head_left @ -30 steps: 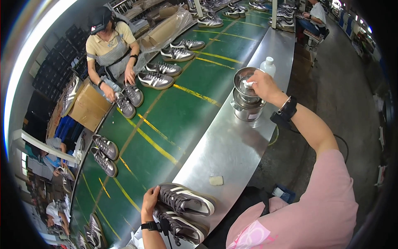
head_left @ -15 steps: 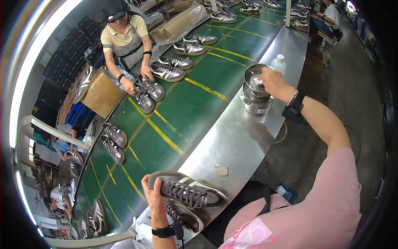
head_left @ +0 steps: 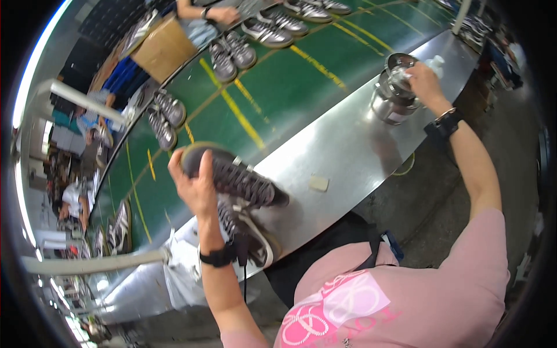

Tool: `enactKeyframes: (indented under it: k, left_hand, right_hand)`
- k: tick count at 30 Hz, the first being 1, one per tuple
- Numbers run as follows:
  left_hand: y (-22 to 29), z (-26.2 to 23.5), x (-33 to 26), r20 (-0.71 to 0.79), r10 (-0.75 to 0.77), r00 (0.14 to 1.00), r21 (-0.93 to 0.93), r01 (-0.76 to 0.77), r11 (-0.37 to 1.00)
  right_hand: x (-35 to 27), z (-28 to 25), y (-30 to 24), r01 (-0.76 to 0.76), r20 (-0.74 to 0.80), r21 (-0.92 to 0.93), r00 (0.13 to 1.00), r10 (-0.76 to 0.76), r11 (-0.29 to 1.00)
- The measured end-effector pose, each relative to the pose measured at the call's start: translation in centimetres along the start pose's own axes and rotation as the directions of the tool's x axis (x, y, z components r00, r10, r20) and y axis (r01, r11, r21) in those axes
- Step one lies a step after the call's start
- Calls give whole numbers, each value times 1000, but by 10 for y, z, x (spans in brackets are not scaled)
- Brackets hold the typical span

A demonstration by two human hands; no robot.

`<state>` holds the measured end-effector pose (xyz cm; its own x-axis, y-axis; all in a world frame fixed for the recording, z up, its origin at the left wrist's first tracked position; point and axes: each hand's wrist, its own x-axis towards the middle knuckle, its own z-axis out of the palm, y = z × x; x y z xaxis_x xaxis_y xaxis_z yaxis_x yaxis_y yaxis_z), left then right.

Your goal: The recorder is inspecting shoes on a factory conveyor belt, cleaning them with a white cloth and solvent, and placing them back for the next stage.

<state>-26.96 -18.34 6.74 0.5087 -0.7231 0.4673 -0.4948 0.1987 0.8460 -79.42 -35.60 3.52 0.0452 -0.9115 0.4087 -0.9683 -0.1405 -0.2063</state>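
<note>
Left hand (head_left: 194, 188): fingers gripping dark shoe (head_left: 235, 177), lifted over second shoe (head_left: 246, 235). Right hand (head_left: 423, 81): closed on white cloth (head_left: 404, 74) at metal can (head_left: 391, 93).

In front of you runs a polished steel bench (head_left: 348, 145), and beside it a green conveyor belt (head_left: 278, 87) with yellow stripes. On the steel sit a round metal canister (head_left: 391, 95), a small pale block (head_left: 318, 183) and one dark sneaker (head_left: 246, 232) at the near edge. The belt carries grey sneakers in pairs — one pair (head_left: 231, 55) far off, another (head_left: 163, 119) to your left.
</note>
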Motion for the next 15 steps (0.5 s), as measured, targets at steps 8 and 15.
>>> enactKeyframes:
  k: [8,15]
  left_hand:
    - [-1,22,-4,1,-51,999,17,51,999]
    - [3,31,-11,-87,152,984,118,-142,983]
  right_hand:
    - [-76,-32,-131,375,-208,440,926,-314,816]
    - [-200,99,-289,509,-110,704,768,-631,496]
